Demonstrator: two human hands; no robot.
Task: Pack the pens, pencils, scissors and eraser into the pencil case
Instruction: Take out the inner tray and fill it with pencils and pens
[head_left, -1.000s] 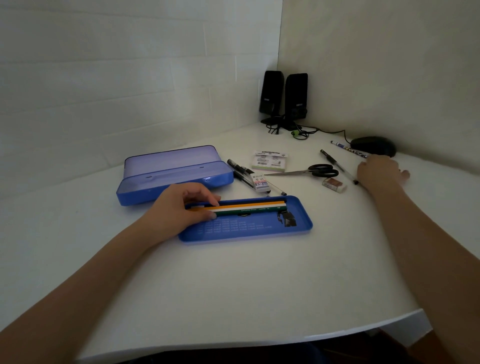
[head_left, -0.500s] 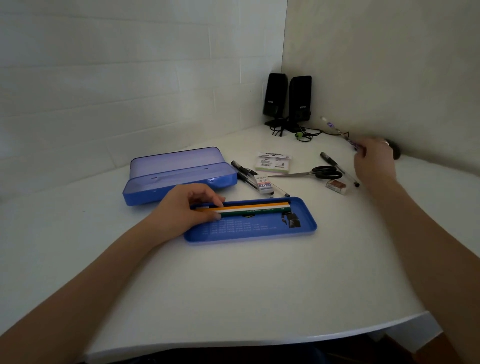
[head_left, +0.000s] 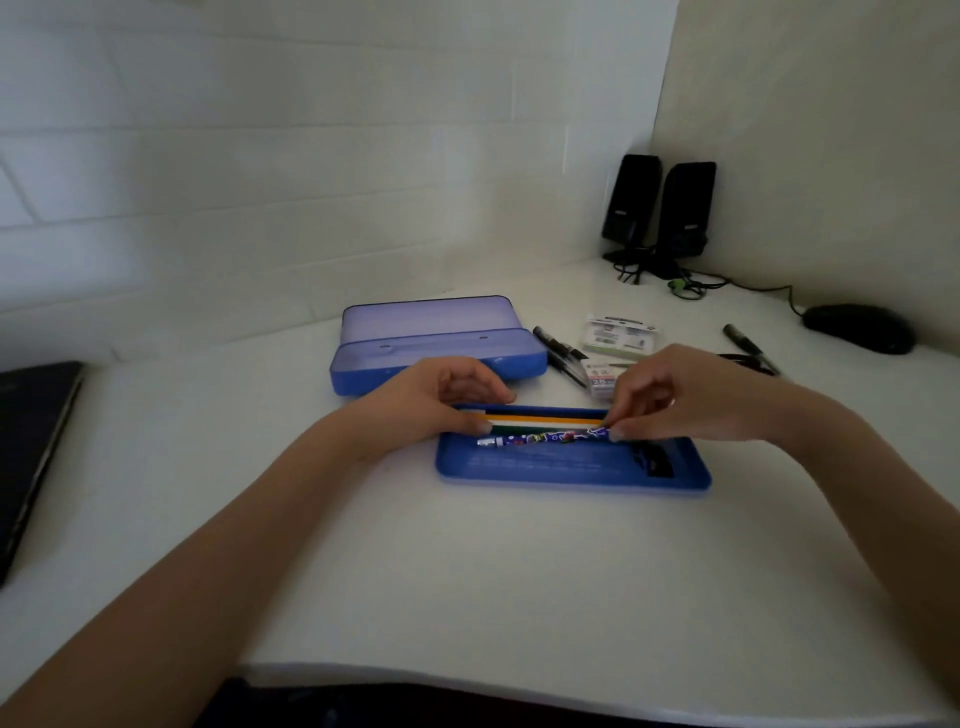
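Observation:
A flat blue tray (head_left: 571, 470) of the pencil case lies in front of me with an orange pencil (head_left: 545, 417) and a green pencil (head_left: 519, 429) along its far side. My right hand (head_left: 691, 397) pinches the right end of a purple patterned pen (head_left: 540, 439), which lies in the tray beside the pencils. My left hand (head_left: 441, 400) rests on the pencils' left ends. The blue case body (head_left: 436, 358) stands open behind. Black pens (head_left: 558, 348), another pen (head_left: 748, 343) and a small box marked 2B (head_left: 602, 378) lie beyond. My right hand hides the scissors and eraser.
Two black speakers (head_left: 660, 208) with cables stand in the far corner. A black mouse (head_left: 860, 327) sits at the right by the wall. A white packet (head_left: 618, 338) lies behind my right hand. A dark laptop (head_left: 31, 452) lies at the left edge.
My right hand lifted the purple patterned pen from near the mouse and brought it left and down into the tray. My view has swung left, so the laptop now shows.

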